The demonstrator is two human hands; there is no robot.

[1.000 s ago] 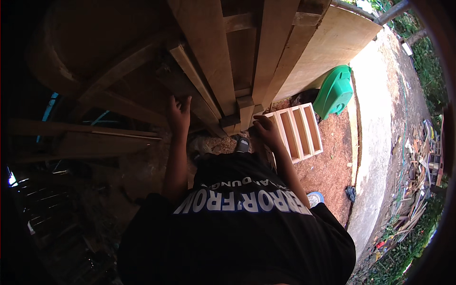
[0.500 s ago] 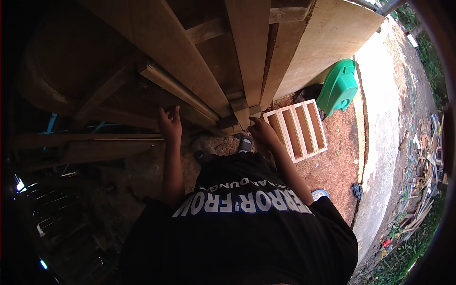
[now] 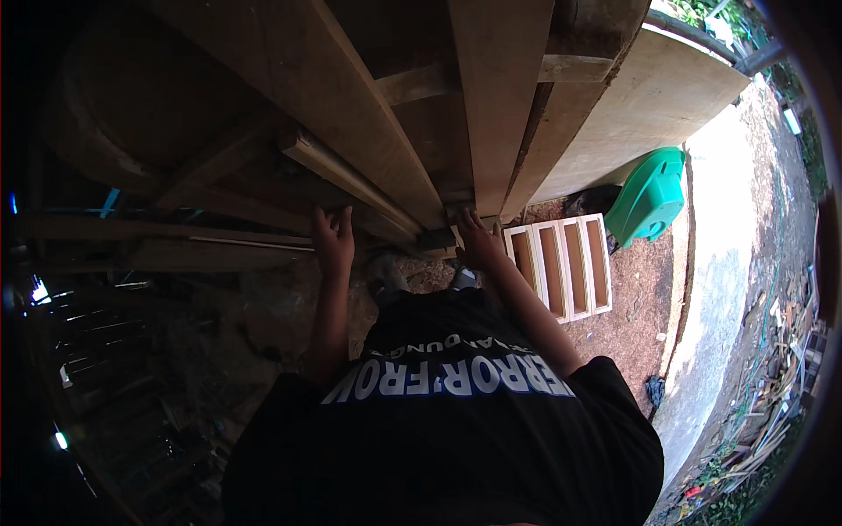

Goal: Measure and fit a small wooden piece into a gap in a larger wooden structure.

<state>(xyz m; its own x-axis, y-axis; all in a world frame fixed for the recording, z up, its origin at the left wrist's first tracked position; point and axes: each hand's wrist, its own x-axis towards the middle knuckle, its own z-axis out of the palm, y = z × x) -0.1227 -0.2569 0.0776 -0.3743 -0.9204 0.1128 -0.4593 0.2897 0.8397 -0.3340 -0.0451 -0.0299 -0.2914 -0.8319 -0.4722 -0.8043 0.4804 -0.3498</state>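
Observation:
My left hand (image 3: 334,241) is raised with its fingers apart and nothing visible in them. It hovers close to a narrow wooden strip (image 3: 346,180) that leans at a slant. My right hand (image 3: 479,241) is at the foot of the leaning boards, fingers curled over a small wooden block (image 3: 457,237) that it mostly hides. Just above that hand stands a wide pale plank (image 3: 502,96). Another long plank (image 3: 355,96) slants down from the upper left, its lower end beside my right fingers.
A slatted wooden frame (image 3: 574,267) lies on the sawdust-strewn ground to the right. Behind it are a green plastic tub-like object (image 3: 651,197) and a large plywood sheet (image 3: 640,114). Dark horizontal boards (image 3: 175,254) extend on the left. Scrap wood (image 3: 776,399) lies at the far right.
My right hand has moved from the wooden block's right side to over it, covering more of it. My left hand stays raised with fingers apart. The whole view has shifted slightly.

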